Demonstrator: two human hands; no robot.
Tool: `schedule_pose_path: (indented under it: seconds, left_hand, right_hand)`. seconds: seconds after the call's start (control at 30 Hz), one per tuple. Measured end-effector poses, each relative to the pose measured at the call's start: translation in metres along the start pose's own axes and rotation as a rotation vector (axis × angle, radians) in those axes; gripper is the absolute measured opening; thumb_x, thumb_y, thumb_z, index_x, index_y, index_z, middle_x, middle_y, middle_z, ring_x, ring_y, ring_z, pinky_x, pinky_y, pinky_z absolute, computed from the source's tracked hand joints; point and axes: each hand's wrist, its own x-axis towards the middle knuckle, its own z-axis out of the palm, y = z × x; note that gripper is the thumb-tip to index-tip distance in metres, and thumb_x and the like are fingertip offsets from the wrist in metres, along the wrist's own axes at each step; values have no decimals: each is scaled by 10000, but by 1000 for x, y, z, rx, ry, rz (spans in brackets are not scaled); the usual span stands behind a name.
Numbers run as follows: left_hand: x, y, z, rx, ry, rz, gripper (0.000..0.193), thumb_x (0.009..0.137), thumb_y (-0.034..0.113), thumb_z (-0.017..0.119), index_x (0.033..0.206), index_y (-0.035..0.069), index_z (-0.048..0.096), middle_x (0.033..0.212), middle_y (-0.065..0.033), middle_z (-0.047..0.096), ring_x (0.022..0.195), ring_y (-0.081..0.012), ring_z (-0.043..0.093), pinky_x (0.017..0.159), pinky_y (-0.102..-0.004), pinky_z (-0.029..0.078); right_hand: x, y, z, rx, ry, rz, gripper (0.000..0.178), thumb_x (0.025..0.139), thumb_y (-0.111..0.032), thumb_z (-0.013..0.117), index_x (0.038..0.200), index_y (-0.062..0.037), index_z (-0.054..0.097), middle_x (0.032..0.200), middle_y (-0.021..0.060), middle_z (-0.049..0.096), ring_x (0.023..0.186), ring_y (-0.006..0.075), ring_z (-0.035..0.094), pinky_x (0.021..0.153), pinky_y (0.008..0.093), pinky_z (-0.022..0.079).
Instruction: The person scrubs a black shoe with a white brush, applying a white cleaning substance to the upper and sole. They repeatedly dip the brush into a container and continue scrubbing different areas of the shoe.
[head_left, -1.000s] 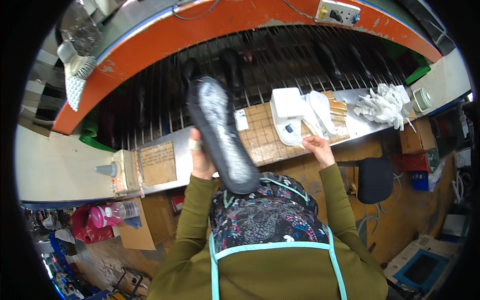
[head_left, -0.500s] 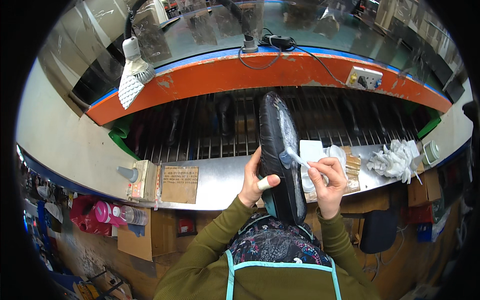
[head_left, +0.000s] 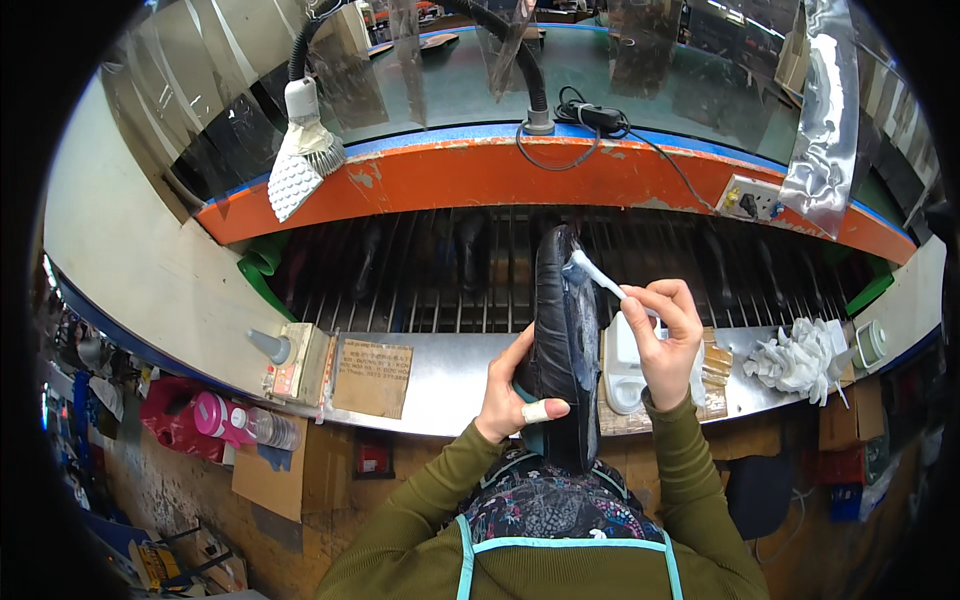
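Note:
My left hand (head_left: pixel 512 392) grips a long black shoe sole (head_left: pixel 562 340) and holds it upright on edge in front of me; one finger wears a white bandage. My right hand (head_left: pixel 668 338) pinches a small white brush (head_left: pixel 598 277), whose tip touches the upper part of the sole's face. Behind the right hand a white glue container (head_left: pixel 622 365) rests on the metal bench ledge (head_left: pixel 440 375).
A conveyor of dark metal rods (head_left: pixel 430 275) runs behind the ledge under an orange rail (head_left: pixel 500 170). A bunch of white rags (head_left: pixel 800 358) and a small cup (head_left: pixel 870 343) lie at right. A brown cardboard sheet (head_left: pixel 373 375) and a small dispenser (head_left: pixel 290 358) sit at left.
The sole has been swung from lying flat at the left to upright at centre. My right hand left the bench, picked up the brush and brought it to the sole's top.

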Motion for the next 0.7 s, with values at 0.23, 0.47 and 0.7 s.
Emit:
schedule_pose_path:
  seconds: [0.23,0.47,0.7]
  left_hand:
    - [5,6,-3,3,-12,15,1053,604,356,903,1418,-60,380,1252,-172,592,1165,-242,574,1026,-344,404]
    - [11,5,-7,-32,-37,-11,1046,609,341,902,1418,-63,377,1274,-168,577,1178,-231,558,1038,-343,395]
    - [18,8,-11,-143,-43,-93,998,648,269,873,1431,-68,354,1344,-163,512,1236,-217,499,1068,-337,361]
  right_hand:
    - [27,9,2,-105,41,-84,135,790,-122,777,920,-97,756,847,10,569,632,81,488,554,232,381]
    - [29,16,-7,1,-114,-102,155,761,-96,789,912,-89,755,847,9,564,654,86,481,569,230,385]
    - [20,22,-10,-33,-173,-119,156,748,-128,790,897,-99,756,808,-2,562,640,102,468,631,258,367]
